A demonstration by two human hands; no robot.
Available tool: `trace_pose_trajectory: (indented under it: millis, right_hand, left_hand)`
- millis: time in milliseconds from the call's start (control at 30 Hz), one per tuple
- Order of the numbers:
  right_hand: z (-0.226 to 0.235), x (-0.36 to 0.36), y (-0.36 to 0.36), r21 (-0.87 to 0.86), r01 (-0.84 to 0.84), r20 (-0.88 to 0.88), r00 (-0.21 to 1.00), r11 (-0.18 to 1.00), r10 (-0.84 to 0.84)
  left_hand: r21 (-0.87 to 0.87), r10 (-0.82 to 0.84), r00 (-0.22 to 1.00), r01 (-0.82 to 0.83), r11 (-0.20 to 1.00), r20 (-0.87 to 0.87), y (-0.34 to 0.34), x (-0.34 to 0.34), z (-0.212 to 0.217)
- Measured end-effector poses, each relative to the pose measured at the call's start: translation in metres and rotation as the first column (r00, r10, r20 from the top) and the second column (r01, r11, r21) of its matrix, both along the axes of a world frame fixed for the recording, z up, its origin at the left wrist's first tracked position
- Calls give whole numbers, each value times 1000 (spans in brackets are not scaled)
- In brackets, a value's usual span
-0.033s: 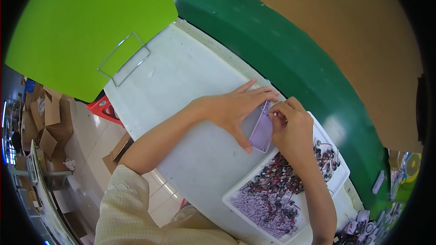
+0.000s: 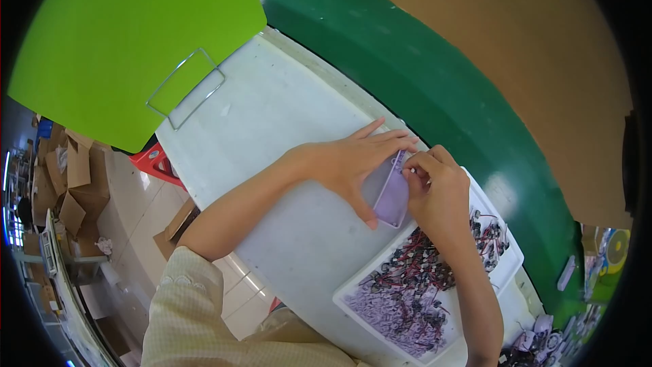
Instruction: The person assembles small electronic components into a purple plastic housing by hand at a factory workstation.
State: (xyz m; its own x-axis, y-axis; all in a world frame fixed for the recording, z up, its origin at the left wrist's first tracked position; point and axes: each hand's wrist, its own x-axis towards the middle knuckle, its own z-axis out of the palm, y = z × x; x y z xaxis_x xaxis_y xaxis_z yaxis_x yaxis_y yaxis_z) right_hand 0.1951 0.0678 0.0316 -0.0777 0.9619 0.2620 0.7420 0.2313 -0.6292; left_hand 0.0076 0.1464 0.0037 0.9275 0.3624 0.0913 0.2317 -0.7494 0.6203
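My left hand (image 2: 343,166), fingers spread, braces the purple box (image 2: 392,200) on the desk (image 2: 292,95). My right hand (image 2: 438,187) has its fingers pinched at the box's edge, on what I can't tell. It seems close work; next calls for steadiness.

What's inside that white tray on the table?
The white tray holds small purple pieces and dark parts with red wires. The right forearm hides a strip across it; anything underneath the pile is covered too.

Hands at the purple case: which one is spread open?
The left hand, with its thumb held wide; the right hand is curled at the purple case.
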Motion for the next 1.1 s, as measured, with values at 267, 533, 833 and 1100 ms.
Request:
trace_pose_trajectory:
  millis: [267,533,833,1100]
  right_hand:
    - [2,-2,-5,-29,56,3,998,998,-56]
    - [4,2,-2,-23,10,11,1000,1000,-9]
    - [4,6,-5,-32,0,-70,998,999,-2]
    - [4,3,-6,-49,28,-81,996,998,-32]
  left_hand:
    - [-6,-14,1000,14,1000,-5,0,2,5]
    - [40,-1,998,-2,999,60,0,2,-2]
    - [2,-15,1000,15,1000,-5,0,3,2]
    - [-10,-8,1000,8,1000,4,0,1,2]
